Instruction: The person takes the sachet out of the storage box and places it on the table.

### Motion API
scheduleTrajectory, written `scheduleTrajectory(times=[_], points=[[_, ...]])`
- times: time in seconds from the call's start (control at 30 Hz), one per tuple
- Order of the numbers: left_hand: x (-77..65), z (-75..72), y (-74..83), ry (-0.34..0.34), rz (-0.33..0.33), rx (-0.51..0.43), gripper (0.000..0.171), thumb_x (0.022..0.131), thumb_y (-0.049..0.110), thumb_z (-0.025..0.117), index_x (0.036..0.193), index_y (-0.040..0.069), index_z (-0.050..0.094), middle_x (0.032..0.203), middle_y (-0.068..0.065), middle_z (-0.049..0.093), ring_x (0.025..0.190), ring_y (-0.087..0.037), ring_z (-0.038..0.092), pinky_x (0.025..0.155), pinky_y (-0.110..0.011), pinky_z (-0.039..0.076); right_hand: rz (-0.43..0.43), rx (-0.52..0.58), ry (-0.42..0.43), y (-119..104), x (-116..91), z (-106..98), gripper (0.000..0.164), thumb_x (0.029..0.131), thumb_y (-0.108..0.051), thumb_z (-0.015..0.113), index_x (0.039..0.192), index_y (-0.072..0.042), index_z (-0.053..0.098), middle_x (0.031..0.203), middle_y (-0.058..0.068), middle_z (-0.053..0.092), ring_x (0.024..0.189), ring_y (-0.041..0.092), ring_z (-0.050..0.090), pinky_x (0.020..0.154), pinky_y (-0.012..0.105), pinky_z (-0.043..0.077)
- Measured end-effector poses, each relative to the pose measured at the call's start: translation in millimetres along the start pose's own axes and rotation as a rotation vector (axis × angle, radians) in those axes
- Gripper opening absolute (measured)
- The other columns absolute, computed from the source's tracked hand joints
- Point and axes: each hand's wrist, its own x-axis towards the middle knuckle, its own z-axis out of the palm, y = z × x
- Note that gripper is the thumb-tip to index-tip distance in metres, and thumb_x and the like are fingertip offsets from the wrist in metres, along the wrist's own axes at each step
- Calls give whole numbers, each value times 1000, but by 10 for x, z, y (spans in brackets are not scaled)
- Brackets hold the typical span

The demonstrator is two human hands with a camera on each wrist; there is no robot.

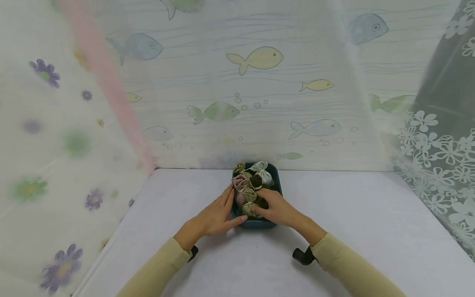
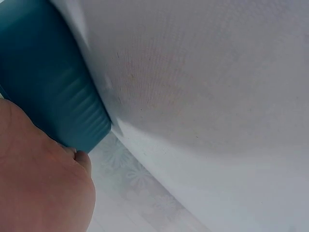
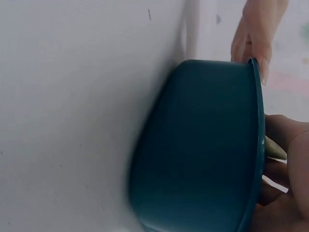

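Several small tied cloth pouches (image 1: 250, 194) heaped in one dark teal plastic bin (image 1: 259, 224)

White cloth-covered table (image 1: 345, 218) beneath the bin, its far edge just beyond. Pouches lie inside the bin, some gathered necks poking up to rim level.

Left hand (image 1: 211, 217): at the bin's left, fingers extended along the outer wall, thumb by the near rim, clasping nothing. Reads as a brace, probably to stop the bin sliding.

Right hand (image 1: 279, 208): over the bin's right rim, fingers down inside, beside an olive-green fabric pouch (image 1: 248, 209) at the near end. Cannot tell whether it pinches anything; wall and heap cover the fingertips. Entry from above likely suits the deep walls.

Rest of heap: white cloth pouch (image 1: 265, 176) in the bin's far right corner; dusty-pink ruffled pouch (image 1: 240, 182) on its left side; dark brown pouch (image 1: 256, 182) between these two.

Behind the bin: sheer white fish-printed curtain (image 1: 256, 84), close enough to limit room there. Nearer than the bin: black device (image 1: 304, 255) at the right wrist, below the beige sleeve (image 1: 349, 260).
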Motion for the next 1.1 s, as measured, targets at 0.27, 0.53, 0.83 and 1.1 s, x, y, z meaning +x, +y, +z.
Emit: scheduleTrajectory(times=[0.27,0.53,0.83,1.1], points=[[-6,-3,4,-3,0,16,108,95,83,23,163,3,-3,170,-9,-15,158,-23,-2,126,-45,17,-7,2,26,23,10,50,16,96,-15,74,108,-6,68,105,4,67,93,20,60,80,36,52],[-8,-5,13,-4,-2,17,107,96,82,25,163,3,-3,170,-9,-16,158,-24,0,125,-45,19,21,-4,15,21,11,70,19,95,-16,75,111,-6,70,111,3,67,101,16,60,87,37,53],[-8,-4,13,7,3,16,107,96,82,26,163,3,-2,170,-10,-13,158,-25,1,125,-45,19,28,46,46,16,-17,75,15,95,-14,75,109,-9,70,112,1,66,102,15,59,89,36,53],[0,24,0,11,-4,18,109,95,84,23,163,3,-2,171,-9,-14,158,-23,-1,126,-45,18,26,57,65,-38,-3,-5,8,97,-16,73,102,-12,68,109,-1,63,94,14,55,81,36,51]])
